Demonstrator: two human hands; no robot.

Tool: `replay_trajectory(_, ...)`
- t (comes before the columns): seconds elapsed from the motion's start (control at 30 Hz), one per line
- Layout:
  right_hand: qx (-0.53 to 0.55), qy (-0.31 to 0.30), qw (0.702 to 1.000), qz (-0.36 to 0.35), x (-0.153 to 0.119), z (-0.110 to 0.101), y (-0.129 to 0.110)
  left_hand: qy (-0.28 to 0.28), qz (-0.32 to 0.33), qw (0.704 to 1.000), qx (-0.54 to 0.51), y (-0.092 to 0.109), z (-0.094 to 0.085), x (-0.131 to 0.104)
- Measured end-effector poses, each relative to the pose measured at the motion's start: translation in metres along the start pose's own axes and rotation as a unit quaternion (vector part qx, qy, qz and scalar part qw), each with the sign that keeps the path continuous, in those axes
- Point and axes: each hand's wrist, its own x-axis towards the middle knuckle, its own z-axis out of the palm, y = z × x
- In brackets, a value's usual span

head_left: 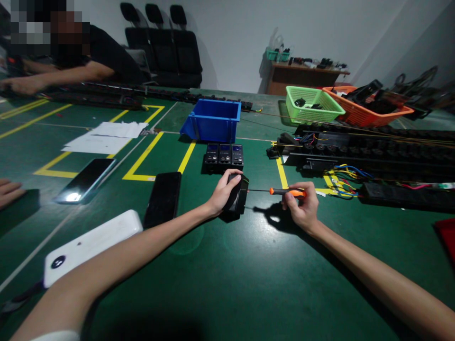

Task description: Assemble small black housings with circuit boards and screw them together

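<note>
My left hand (223,193) is wrapped round a black boxy device (237,198) above the green table, near the middle of the view. From the right, my right hand (302,204) grips a screwdriver (288,192) with an orange and black handle. Its thin shaft points left, and the tip is at the device's right side; whether it touches a screw is too small to tell. Just behind the device stand several joined black modules (223,157), with a blue bin (215,121) beyond them.
Phones (162,199) and a white power bank (93,244) lie left, near papers (106,137). Right are black rails (369,151) with wires, a green basket (313,111) and an orange basket (380,118). Another person's arm (71,76) reaches in at back left; a hand (9,192) shows at the left edge.
</note>
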Motion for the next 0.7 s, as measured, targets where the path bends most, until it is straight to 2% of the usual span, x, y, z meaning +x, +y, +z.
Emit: replay_trajectory(0.7,0.007,-0.003,1.000,-0.011,0.0003,-0.0001,-0.0006,0.000,0.005,1.000,-0.009,-0.0011,0.0001,0.0008)
